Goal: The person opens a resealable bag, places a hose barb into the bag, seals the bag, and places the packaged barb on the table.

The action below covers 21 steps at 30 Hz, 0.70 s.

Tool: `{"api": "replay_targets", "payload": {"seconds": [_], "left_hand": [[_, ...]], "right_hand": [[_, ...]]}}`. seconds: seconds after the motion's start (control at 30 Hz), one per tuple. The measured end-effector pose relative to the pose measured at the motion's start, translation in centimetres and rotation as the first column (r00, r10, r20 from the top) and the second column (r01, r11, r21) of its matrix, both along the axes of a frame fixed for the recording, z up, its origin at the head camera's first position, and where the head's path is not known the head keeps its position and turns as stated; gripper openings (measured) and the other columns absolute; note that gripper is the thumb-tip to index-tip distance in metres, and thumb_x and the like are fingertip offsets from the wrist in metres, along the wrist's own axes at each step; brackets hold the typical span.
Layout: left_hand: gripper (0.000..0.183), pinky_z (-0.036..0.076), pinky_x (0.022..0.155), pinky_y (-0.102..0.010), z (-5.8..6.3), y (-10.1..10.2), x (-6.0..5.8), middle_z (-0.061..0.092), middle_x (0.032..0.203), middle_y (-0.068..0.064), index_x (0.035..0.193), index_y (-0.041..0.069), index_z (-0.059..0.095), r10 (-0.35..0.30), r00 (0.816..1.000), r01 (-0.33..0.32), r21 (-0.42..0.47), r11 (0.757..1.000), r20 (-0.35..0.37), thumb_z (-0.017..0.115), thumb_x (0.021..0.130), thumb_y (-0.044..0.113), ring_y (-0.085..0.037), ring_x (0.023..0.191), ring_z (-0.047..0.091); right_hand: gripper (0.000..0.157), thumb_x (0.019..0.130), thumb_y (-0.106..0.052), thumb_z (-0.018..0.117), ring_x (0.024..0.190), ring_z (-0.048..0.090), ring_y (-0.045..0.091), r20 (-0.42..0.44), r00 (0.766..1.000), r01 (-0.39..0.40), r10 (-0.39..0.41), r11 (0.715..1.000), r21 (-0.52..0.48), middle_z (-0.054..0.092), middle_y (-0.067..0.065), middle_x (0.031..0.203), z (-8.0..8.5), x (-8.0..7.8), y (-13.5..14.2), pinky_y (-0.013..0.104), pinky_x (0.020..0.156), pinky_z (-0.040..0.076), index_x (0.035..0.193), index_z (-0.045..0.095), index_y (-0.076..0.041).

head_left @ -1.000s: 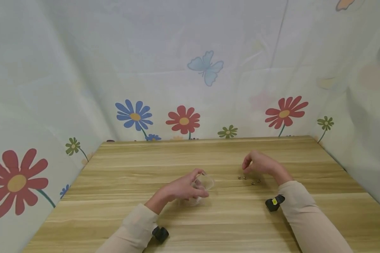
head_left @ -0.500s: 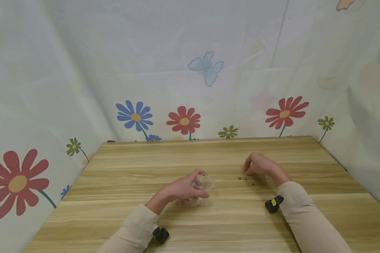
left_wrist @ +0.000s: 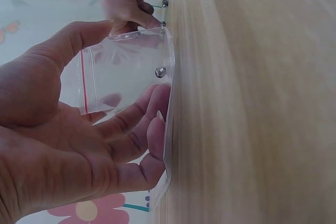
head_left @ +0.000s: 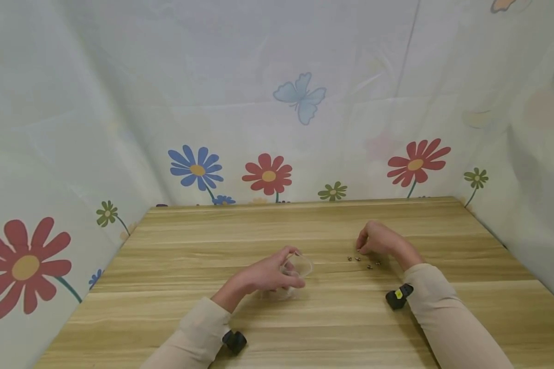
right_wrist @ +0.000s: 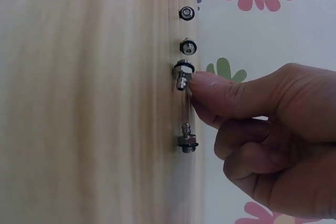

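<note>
My left hand (head_left: pixel 272 271) holds a clear plastic zip bag (left_wrist: pixel 121 72) with a red stripe along its mouth, thumb at the upper edge and fingers curled at the other side. A metal fitting (left_wrist: pixel 160 72) shows through the bag's film. Farther right, my right hand (head_left: pixel 379 240) is low over the table, its thumb and index finger pinching a small barbed hose fitting (right_wrist: pixel 182 77) with a black ring. Its other fingers are folded in. Several similar fittings (head_left: pixel 369 266) lie near that hand, one standing barb up (right_wrist: pixel 187 139) in the right wrist view.
The wood-grain table (head_left: pixel 332 323) extends back to a white curtain (head_left: pixel 351 128) printed with flowers and a butterfly. Black wrist cameras (head_left: pixel 234 342) are strapped at both cuffs. More curtain hangs along the left and right sides.
My right hand has shifted slightly right, and a small fitting now shows at its fingertips. The left hand and the bag have stayed nearly still.
</note>
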<state>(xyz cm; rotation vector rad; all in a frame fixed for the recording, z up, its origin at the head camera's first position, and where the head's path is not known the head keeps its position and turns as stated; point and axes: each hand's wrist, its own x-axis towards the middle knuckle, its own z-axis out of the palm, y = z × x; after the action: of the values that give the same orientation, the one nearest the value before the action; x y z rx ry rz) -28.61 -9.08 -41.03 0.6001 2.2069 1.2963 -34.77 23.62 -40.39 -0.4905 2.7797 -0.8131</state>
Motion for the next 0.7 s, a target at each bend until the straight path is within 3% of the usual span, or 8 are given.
{"api": "replay_targets", "payload": {"seconds": [0.4, 0.7], "left_hand": [[0.069, 0.051, 0.067, -0.035, 0.2, 0.0, 0.1, 0.057, 0.108, -0.01, 0.141, 0.013, 0.037, -0.003, 1.0, 0.003, -0.004, 1.0, -0.009, 0.079, 0.088, 0.025, -0.025, 0.084, 0.063], [0.069, 0.051, 0.067, -0.035, 0.1, 0.0, 0.1, 0.058, 0.108, -0.01, 0.141, 0.014, 0.038, 0.003, 1.0, -0.003, -0.012, 1.0, -0.01, 0.079, 0.087, 0.026, -0.026, 0.084, 0.063]], "right_hand": [[0.007, 0.088, -0.003, 0.072, 0.088, 0.056, 0.023, 0.003, 1.0, -0.011, 0.011, 0.997, -0.073, 0.067, 0.007, 0.099, 1.2, 0.5, -0.3, 0.039, 0.081, 0.046, 0.095, 0.074, -0.002], [0.008, 0.093, -0.003, 0.069, 0.087, 0.058, 0.021, -0.032, 0.994, -0.11, 0.106, 0.98, -0.167, 0.067, 0.004, 0.094, 2.5, 1.0, -1.2, 0.037, 0.078, 0.048, 0.098, 0.071, 0.002]]}}
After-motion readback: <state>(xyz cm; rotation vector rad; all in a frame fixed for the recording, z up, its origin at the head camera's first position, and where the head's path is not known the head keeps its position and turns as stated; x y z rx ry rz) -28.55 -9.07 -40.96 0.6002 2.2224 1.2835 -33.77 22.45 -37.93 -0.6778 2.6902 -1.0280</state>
